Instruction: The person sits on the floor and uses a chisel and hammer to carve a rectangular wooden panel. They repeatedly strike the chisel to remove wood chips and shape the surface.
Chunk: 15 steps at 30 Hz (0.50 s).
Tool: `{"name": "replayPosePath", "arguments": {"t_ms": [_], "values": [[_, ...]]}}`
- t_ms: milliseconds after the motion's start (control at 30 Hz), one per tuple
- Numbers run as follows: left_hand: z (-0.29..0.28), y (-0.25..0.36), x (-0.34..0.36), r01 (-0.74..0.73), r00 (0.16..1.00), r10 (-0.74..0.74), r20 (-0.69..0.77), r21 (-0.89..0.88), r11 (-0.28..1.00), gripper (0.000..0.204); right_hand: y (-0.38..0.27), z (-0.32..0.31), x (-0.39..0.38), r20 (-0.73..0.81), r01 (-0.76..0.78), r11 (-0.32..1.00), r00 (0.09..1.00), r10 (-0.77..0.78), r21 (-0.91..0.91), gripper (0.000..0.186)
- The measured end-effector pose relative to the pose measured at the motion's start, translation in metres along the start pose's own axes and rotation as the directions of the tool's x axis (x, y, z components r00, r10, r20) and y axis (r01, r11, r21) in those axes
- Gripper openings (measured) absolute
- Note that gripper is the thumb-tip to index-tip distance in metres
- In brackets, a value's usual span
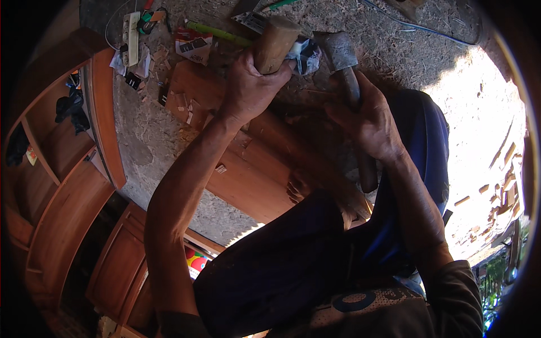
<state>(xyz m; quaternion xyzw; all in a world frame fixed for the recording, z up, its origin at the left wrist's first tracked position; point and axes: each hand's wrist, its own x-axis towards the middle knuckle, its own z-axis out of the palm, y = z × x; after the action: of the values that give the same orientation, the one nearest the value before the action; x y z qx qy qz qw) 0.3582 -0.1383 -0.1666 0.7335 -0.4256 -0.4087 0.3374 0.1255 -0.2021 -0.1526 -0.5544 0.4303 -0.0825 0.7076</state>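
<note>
My left hand (253,84) is wrapped round a thick, round wooden piece (279,39) whose flat end faces up. Beside its fingertips lies a crumpled plastic bag (307,56), partly clear and partly dark. My right hand (369,118) grips a hammer (338,52) by its handle, just below the worn grey metal head. The handle's lower end hangs out under the wrist. The hammer head is apart from the wooden piece, to its right. Below both hands, reddish-brown boards (248,174) lie on the ground, with small wood chips on them.
Wooden cabinet frames (73,219) stand at the left. A power strip (131,39), a tape measure (151,21), a red-and-white packet (193,46) and a yellow-green strip (220,34) lie at the far left. My bare foot (298,186) rests on the boards. Wood offcuts (507,186) lie in sunlight at right.
</note>
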Motion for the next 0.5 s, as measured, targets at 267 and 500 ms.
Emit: {"name": "replayPosePath", "arguments": {"t_ms": [267, 500], "values": [[0.012, 0.004, -0.006, 0.012, 0.996, -0.022, 0.085, 0.115, 0.993, 0.040, 0.002, -0.002, 0.002, 0.002, 0.011, 1.000, 1.000, -0.011, -0.025, 0.043], [0.002, -0.004, -0.007, -0.018, 0.997, 0.020, 0.070, -0.040, 0.999, 0.035, 0.003, -0.002, 0.003, 0.002, -0.009, 0.998, 1.000, 0.010, -0.066, 0.044]]}}
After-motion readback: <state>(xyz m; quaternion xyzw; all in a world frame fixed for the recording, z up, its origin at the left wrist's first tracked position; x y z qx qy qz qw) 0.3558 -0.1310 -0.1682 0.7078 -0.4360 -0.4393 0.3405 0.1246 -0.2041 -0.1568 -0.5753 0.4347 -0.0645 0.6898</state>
